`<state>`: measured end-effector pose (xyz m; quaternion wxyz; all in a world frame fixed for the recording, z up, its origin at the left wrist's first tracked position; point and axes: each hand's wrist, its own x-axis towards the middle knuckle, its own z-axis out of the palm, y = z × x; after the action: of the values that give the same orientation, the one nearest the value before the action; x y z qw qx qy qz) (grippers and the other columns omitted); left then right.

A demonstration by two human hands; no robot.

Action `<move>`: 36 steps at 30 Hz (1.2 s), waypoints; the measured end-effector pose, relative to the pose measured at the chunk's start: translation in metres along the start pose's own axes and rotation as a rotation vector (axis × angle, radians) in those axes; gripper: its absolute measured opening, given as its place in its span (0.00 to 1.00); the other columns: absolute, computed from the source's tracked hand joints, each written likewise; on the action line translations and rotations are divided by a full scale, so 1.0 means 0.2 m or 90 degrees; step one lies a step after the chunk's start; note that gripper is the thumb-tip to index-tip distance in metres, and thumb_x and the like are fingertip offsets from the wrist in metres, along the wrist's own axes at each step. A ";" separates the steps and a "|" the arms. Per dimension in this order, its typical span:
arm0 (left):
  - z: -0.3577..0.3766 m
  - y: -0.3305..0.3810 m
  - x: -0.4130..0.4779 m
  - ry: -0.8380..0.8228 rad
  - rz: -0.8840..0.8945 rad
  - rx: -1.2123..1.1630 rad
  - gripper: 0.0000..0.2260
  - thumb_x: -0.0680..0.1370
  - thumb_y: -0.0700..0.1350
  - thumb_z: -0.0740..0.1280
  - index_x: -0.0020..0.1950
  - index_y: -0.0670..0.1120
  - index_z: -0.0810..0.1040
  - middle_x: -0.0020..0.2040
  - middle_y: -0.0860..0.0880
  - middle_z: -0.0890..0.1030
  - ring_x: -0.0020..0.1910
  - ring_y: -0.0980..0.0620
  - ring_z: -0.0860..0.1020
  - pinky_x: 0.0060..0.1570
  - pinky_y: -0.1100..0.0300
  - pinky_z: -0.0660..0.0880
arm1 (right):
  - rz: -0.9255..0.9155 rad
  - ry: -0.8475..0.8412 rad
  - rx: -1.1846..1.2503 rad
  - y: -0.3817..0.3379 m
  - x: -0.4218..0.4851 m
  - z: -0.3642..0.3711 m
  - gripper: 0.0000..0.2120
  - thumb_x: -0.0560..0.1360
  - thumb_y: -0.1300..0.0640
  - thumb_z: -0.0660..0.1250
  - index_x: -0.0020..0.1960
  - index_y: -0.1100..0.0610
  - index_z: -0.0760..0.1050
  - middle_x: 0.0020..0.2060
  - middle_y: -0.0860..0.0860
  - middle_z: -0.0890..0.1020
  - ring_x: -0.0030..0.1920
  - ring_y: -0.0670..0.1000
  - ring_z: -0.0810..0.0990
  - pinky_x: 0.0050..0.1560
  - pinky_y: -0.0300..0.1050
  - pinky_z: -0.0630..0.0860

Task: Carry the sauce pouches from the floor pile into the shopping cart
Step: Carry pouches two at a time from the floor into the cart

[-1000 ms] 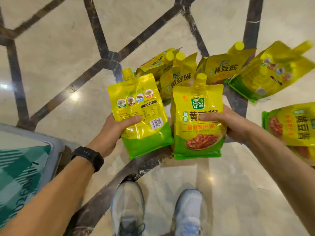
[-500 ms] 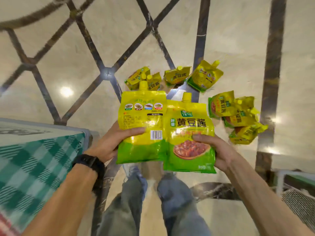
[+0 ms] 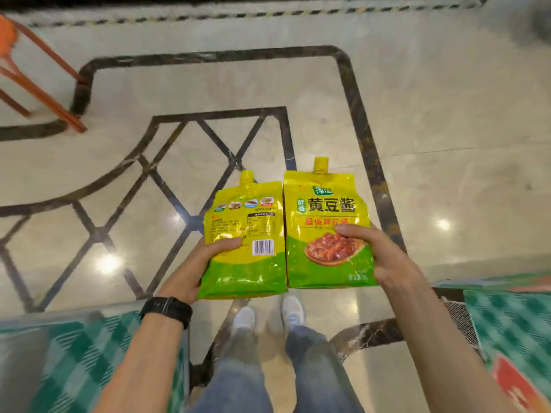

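I hold two yellow-green sauce pouches upright, side by side, in front of me. My left hand (image 3: pixel 205 263) grips the left pouch (image 3: pixel 244 239), which shows its back with a barcode. My right hand (image 3: pixel 378 257) grips the right pouch (image 3: pixel 325 228), which shows its front with yellow-bean-sauce lettering. Both have yellow screw caps on top. The floor pile is out of view. A wire-mesh edge of the shopping cart (image 3: pixel 459 320) shows at the lower right, beside my right forearm.
Glossy marble floor (image 3: pixel 447 144) with dark inlay lines lies below. A green checked cloth (image 3: pixel 74 362) covers a surface at lower left; a similar cloth (image 3: pixel 512 329) lies at lower right. Orange chair legs (image 3: pixel 38 84) stand at upper left. My shoes (image 3: pixel 268 314) are below the pouches.
I have stood up and turned away from the pile; the pouches on the floor have left the view. Both hands still hold the same two pouches, and the cart edge has come closer.
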<state>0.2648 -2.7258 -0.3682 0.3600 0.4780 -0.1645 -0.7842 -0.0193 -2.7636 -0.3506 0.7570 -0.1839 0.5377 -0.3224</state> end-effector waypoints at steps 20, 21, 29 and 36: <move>0.50 0.12 -0.59 -0.297 -0.068 0.240 0.31 0.65 0.45 0.76 0.69 0.44 0.76 0.62 0.38 0.81 0.58 0.35 0.81 0.54 0.40 0.80 | -0.244 0.217 0.269 0.50 -1.32 0.11 0.39 0.59 0.63 0.79 0.68 0.59 0.72 0.59 0.64 0.81 0.55 0.67 0.82 0.50 0.65 0.79; 0.55 0.09 -0.61 -0.315 -0.069 0.260 0.33 0.64 0.46 0.77 0.69 0.45 0.76 0.62 0.38 0.81 0.59 0.35 0.81 0.58 0.38 0.78 | -0.254 0.238 0.294 0.54 -1.37 0.09 0.44 0.54 0.62 0.82 0.68 0.59 0.72 0.58 0.64 0.81 0.54 0.66 0.82 0.47 0.64 0.80; 1.03 -0.32 -0.82 -0.435 -0.146 0.384 0.37 0.58 0.47 0.81 0.67 0.44 0.78 0.61 0.37 0.81 0.59 0.34 0.80 0.59 0.37 0.77 | -0.364 0.373 0.411 0.97 -1.98 -0.12 0.52 0.44 0.59 0.86 0.67 0.58 0.73 0.56 0.63 0.83 0.52 0.66 0.83 0.48 0.62 0.81; 1.40 -0.85 -1.15 -0.543 -0.257 0.474 0.30 0.63 0.44 0.76 0.65 0.44 0.79 0.60 0.37 0.82 0.57 0.35 0.82 0.57 0.37 0.78 | -0.454 0.501 0.497 1.43 -2.56 -0.25 0.51 0.45 0.58 0.86 0.67 0.60 0.73 0.58 0.64 0.81 0.55 0.66 0.82 0.54 0.64 0.79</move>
<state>0.0183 -2.4673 -0.1876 -0.0856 0.2372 -0.4637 -0.8494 -0.0920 -2.2015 -0.1912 0.3617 0.0692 0.5241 -0.7679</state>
